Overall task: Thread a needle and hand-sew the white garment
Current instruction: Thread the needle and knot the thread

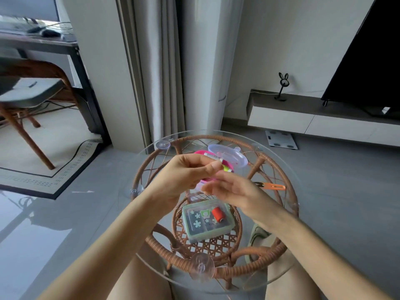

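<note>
Over the glass table (151, 149) both hands are raised, nearly touching.

**Risks**
- Any needle or thread end between the fingertips is too fine to see. A slip would likely drop it onto the clear top or into the rattan frame (140, 174), where it would be hard to find. The likely cause is an unsure pinch by the right hand.
- A wide pull could knock the clear lid (229, 153) on the pink box (202, 153) just behind the hands.

**Hands**
- The left hand (188, 173) curls its fingers and thumb round a small pale tube (213, 159). Needle case or spool, cannot tell.
- The right hand (234, 192) sits just below and to the right, fingertips drawn close but blurred. Cannot tell if it holds anything.

**Task things**
- The white garment is not in view.
- The needle cannot be seen.
- The green sewing kit (205, 226) with an orange spool (218, 215) lies below the hands, on the glass or the cane shelf under it, unclear which.
- The orange snips (273, 186) lie near the right hand, apart from it.
</note>
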Available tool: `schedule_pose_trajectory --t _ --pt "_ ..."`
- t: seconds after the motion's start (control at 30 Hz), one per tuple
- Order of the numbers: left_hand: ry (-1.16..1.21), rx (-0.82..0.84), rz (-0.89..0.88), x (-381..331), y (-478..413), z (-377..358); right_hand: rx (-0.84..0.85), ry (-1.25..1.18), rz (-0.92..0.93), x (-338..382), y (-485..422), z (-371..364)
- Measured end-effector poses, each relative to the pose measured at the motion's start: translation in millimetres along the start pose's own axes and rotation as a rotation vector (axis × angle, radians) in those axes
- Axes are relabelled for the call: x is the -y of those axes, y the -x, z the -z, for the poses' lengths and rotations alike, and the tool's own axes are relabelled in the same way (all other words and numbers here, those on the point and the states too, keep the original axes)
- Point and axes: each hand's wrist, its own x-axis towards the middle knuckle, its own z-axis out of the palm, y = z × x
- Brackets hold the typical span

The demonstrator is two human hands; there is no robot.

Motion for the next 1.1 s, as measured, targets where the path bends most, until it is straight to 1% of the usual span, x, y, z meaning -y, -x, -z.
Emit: schedule_pose_trajectory --t 0.07,0.13,0.27,0.43,0.6,0.77,0.83,1.0,1.03,1.1 --pt "0.029 -0.033 0.024 0 0 4 -0.034 0.027 0.023 -5 -1 -3" --pt "0.055 -0.113 0.045 2 2 11 -0.073 0.056 0.036 -7 2 -2" --pt "0.088 -0.253 0.063 14 3 26 -0.132 0.02 0.04 -7 12 13" --pt "0.1 -0.404 0.077 26 4 31 -0.148 0.189 0.057 -12 24 32" --pt "-0.003 -0.564 0.038 27 1 38 -0.228 0.354 0.059 -29 28 49" --pt "-0.088 -0.64 -0.048 23 0 45 -0.359 0.56 0.059 -48 27 57" --pt "-0.099 -0.657 -0.07 22 0 50 -0.389 0.554 0.041 -47 29 56" --pt "-0.129 -0.712 -0.065 19 -2 60 -0.479 0.426 -0.008 -53 31 65" --pt "-0.124 -0.717 -0.058 21 -3 62 -0.486 0.392 -0.024 -55 31 69" --pt "-0.116 -0.741 -0.043 24 -5 67 -0.469 0.247 -0.049 -52 33 76"
